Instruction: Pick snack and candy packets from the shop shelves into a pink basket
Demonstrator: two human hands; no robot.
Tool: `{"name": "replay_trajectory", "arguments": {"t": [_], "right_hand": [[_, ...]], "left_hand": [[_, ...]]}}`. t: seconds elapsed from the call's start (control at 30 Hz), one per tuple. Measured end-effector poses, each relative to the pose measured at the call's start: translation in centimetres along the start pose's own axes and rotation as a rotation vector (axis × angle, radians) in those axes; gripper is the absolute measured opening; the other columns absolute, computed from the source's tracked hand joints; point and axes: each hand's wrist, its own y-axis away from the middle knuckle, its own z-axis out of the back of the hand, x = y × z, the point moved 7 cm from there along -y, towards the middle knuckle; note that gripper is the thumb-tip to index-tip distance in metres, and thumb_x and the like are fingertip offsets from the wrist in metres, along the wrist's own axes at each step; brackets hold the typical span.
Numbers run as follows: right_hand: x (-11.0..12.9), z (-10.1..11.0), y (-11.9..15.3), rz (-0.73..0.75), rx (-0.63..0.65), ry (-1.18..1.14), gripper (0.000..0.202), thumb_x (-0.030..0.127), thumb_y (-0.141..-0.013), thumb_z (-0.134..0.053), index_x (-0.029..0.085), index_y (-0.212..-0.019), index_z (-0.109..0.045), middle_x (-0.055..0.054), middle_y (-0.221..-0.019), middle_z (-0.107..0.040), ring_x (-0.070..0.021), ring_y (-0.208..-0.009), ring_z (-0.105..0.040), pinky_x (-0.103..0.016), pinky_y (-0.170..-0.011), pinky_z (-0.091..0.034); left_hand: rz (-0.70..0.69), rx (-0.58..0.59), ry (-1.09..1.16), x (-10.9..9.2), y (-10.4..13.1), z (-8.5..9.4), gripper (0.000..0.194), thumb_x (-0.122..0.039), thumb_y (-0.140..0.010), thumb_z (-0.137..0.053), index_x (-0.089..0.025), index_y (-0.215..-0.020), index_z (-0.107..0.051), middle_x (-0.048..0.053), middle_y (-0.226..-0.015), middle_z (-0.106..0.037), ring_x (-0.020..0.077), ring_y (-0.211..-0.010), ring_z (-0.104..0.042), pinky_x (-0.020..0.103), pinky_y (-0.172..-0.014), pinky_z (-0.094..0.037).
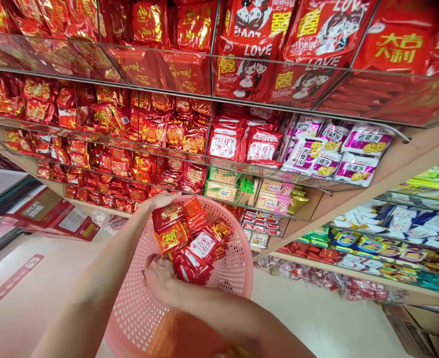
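Note:
A pink perforated plastic basket (130, 303) stands tilted before me. My left hand (163, 200) is closed over its far rim. Inside the basket lies a pile of small wrapped snack packets: a red and gold packet (171, 237), a dark red packet (168, 216) and red packets with a white label (203, 244) among them. Down in the basket, my right hand (162, 278) is against the near left side of this pile. Its fingers are curled, and what they hold, if anything, is hidden.
Tiered shelves (189, 92) with clear dividers rise in front, full of red packets. Purple and white cookie packs (316, 149) sit to the right. Another slanted shelf (391, 233) runs along the right. Cardboard boxes (413, 328) and red cartons (51, 211) lie on the floor.

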Motion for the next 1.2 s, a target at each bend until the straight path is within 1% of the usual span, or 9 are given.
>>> {"name": "replay_trajectory", "arguments": {"t": [0.2,0.27,0.37,0.5,0.63,0.8,0.93,1.1,1.2], "right_hand": [[0.2,0.4,5.0,0.155,-0.168,0.068,0.043,0.013,-0.083,-0.04,0.001,-0.124,-0.04,-0.031,-0.116,-0.052,-0.0334,-0.104,-0.054,-0.045,-0.068,-0.051],[0.5,-0.4,6.8,0.27,-0.102,0.055,0.037,0.01,-0.083,-0.038,0.002,-0.118,-0.047,-0.028,-0.112,-0.055,-0.0313,-0.103,-0.055,-0.045,-0.071,-0.051],[0.7,-2.3,7.8,0.348,0.132,-0.022,0.028,0.008,-0.079,-0.046,0.004,-0.104,-0.058,-0.022,-0.1,-0.061,-0.0279,-0.095,-0.057,-0.041,-0.067,-0.053],[0.1,-2.7,6.5,0.252,0.189,-0.074,0.031,0.006,-0.075,-0.048,0.003,-0.104,-0.059,-0.021,-0.105,-0.06,-0.0261,-0.09,-0.059,-0.039,-0.066,-0.053],[-0.2,-2.1,5.2,0.177,0.199,-0.08,0.035,0.004,-0.077,-0.042,0.005,-0.108,-0.058,-0.02,-0.109,-0.058,-0.025,-0.09,-0.059,-0.038,-0.066,-0.054],[-0.3,-1.9,4.4,0.158,0.18,-0.041,0.038,0.005,-0.077,-0.042,0.007,-0.113,-0.055,-0.02,-0.118,-0.053,-0.0262,-0.094,-0.059,-0.038,-0.065,-0.054],[-0.9,-3.2,3.5,0.107,0.19,-0.022,0.04,0.009,-0.077,-0.045,0.008,-0.116,-0.053,-0.021,-0.125,-0.048,-0.0256,-0.093,-0.06,-0.038,-0.064,-0.055],[-1.1,-4.1,2.5,0.059,0.102,-0.073,0.038,0.01,-0.076,-0.046,0.008,-0.113,-0.056,-0.024,-0.125,-0.048,-0.0251,-0.087,-0.062,-0.038,-0.06,-0.054],[-0.9,-3.4,2.7,0.067,0.134,-0.074,0.039,0.007,-0.078,-0.04,0.005,-0.114,-0.054,-0.026,-0.128,-0.045,-0.0265,-0.087,-0.063,-0.037,-0.057,-0.054]], "left_hand": [[0.027,-0.042,-0.049,-0.2,0.1,0.5,0.074,-0.078,-0.058,-0.046,-0.012,-0.081,-0.07,0.011,-0.081,-0.071,0.024,-0.073,-0.065,0.026,-0.063,-0.048],[0.035,-0.047,-0.069,-0.3,0.1,0.6,0.076,-0.079,-0.059,-0.043,-0.012,-0.084,-0.07,0.012,-0.085,-0.071,0.0245,-0.076,-0.065,0.027,-0.066,-0.048],[0.058,-0.042,-0.114,-0.4,-0.1,0.4,0.078,-0.079,-0.061,-0.039,-0.013,-0.091,-0.069,0.012,-0.094,-0.07,0.0251,-0.086,-0.065,0.027,-0.071,-0.048],[0.057,-0.067,-0.178,-1.0,-0.1,0.5,0.08,-0.08,-0.062,-0.036,-0.014,-0.095,-0.067,0.011,-0.101,-0.068,0.0251,-0.092,-0.064,0.027,-0.077,-0.047],[0.081,-0.007,-0.145,-1.1,0.1,0.1,0.077,-0.08,-0.062,-0.036,-0.015,-0.091,-0.069,0.01,-0.088,-0.072,0.0255,-0.081,-0.066,0.027,-0.068,-0.049],[0.035,-0.033,-0.111,-1.3,-0.2,0.2,0.075,-0.078,-0.061,-0.041,-0.015,-0.09,-0.068,0.009,-0.09,-0.072,0.025,-0.081,-0.066,0.026,-0.067,-0.049],[0.042,-0.013,-0.082,-1.2,-0.2,0.1,0.077,-0.079,-0.06,-0.042,-0.014,-0.093,-0.067,0.01,-0.088,-0.072,0.0246,-0.079,-0.067,0.026,-0.065,-0.05],[0.009,-0.001,-0.095,-1.5,-0.3,0.0,0.075,-0.08,-0.062,-0.038,-0.015,-0.084,-0.069,0.009,-0.083,-0.072,0.0249,-0.078,-0.067,0.026,-0.063,-0.049],[-0.014,-0.052,-0.129,-1.7,-0.6,0.4,0.071,-0.079,-0.06,-0.041,-0.016,-0.075,-0.07,0.008,-0.08,-0.072,0.0248,-0.078,-0.066,0.025,-0.063,-0.049]]}}
